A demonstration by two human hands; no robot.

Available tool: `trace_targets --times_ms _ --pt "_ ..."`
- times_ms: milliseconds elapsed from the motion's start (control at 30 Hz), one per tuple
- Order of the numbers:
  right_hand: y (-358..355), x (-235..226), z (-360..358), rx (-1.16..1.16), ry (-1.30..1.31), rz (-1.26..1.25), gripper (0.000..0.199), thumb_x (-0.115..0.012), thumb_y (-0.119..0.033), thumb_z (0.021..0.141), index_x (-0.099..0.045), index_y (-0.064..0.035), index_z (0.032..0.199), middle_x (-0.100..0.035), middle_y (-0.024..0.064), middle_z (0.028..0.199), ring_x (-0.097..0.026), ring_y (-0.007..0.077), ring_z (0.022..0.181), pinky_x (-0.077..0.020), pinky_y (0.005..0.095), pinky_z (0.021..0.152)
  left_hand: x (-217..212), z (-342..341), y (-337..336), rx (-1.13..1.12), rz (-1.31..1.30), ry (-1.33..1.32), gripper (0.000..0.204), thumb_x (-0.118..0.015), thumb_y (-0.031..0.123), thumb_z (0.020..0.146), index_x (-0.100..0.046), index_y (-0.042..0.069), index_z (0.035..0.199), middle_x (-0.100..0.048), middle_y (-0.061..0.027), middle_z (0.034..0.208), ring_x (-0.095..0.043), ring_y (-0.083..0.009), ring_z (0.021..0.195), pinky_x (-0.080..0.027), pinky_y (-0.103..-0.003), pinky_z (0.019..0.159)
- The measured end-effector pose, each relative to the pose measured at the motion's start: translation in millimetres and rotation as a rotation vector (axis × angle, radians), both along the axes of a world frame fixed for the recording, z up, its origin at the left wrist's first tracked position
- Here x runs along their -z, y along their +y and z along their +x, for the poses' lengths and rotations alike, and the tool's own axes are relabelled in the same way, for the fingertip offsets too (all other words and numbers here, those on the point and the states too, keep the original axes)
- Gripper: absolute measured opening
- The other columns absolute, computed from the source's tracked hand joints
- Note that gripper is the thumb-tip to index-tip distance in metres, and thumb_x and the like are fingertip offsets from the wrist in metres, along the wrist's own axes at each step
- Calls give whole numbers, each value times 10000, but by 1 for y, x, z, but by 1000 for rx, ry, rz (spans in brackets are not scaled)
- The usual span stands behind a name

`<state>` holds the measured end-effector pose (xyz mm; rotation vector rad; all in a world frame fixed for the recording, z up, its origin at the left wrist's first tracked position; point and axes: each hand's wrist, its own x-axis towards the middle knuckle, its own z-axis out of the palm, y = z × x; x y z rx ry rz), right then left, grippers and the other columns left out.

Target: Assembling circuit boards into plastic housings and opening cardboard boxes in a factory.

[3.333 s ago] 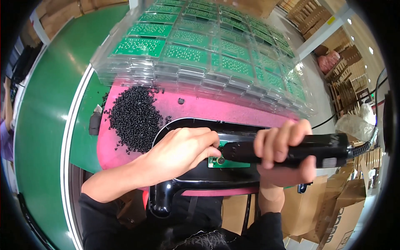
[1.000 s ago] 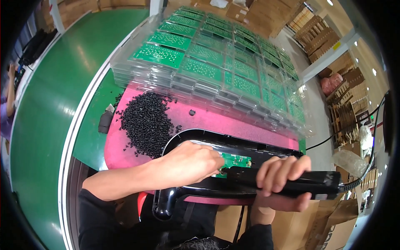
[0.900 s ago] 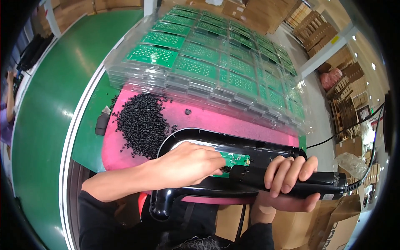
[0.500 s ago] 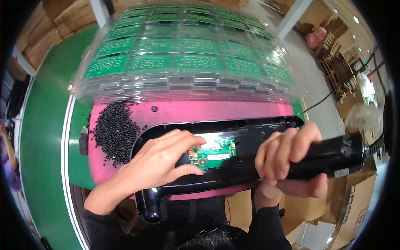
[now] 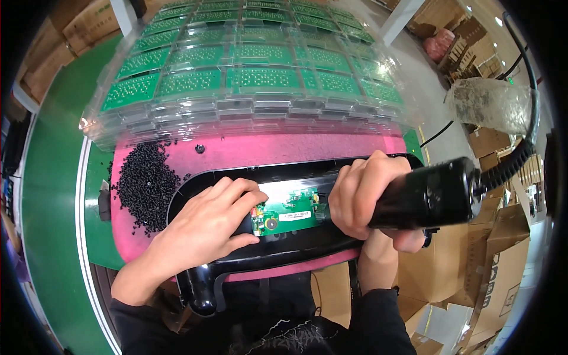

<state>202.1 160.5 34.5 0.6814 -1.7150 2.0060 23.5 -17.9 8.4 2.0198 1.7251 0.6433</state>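
Here's the board [image 5: 285, 216], green side up, lying in the open black shell [image 5: 296, 247], slightly tilted across the view. At its left end, the left hand [image 5: 204, 223] has thumb and fingers spread apart, one to each corner; whether they pinch the edges, I can't tell. And over on the right, the right hand [image 5: 368, 198] has its fingers wrapped around a thick black tool [image 5: 429, 196], hiding its front end and covering part of the shell.

Beneath it all, a pink mat [image 5: 290, 145] on the green desk [image 5: 94, 183]. Just left of the shell, a heap of small black pieces [image 5: 145, 188], with one round black part [image 5: 200, 148] apart from it. Stacked clear trays [image 5: 254, 105] of green boards wall off the far side! The tool's cable [image 5: 532, 112] arches up past a plastic bag [image 5: 488, 103]; cartons [image 5: 438, 260] crowd below right.
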Motion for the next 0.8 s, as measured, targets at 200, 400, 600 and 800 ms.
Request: trace_targets --times_ms 200,400,600,800 --pt "-1 1 1 4 -78 22 483 -784 -348 720 -526 43 836 -540 70 575 -505 163 417 -442 262 394 3 -2 -2 7 21 9 570 -782 169 641 -528 42 1136 -516 -83 1116 -517 -287 966 -454 -385 819" --pt "-8 2 5 150 7 -176 523 -722 -426 767 -491 16 920 -515 33 601 -464 119 406 -426 253 398 -5 -3 0 -30 136 -73 502 -770 193 681 -554 32 1105 -531 -101 1106 -529 -291 976 -450 -371 839" --pt "1 -1 7 764 -155 -946 236 -545 -186 921 -475 -41 1094 -529 38 867 -527 124 775 -475 315 786 -12 -14 0 -276 381 166 307 -667 126 779 -567 15 1047 -564 -115 1006 -548 -288 933 -443 -389 779" --pt "-13 -6 25 970 -102 -827 388 -567 -170 860 -451 -7 1193 -442 89 1162 -419 256 1122 -411 670 885 1 -22 -2 -235 263 232 250 -678 129 762 -596 12 968 -555 -138 846 -564 -329 839 -471 -404 722"
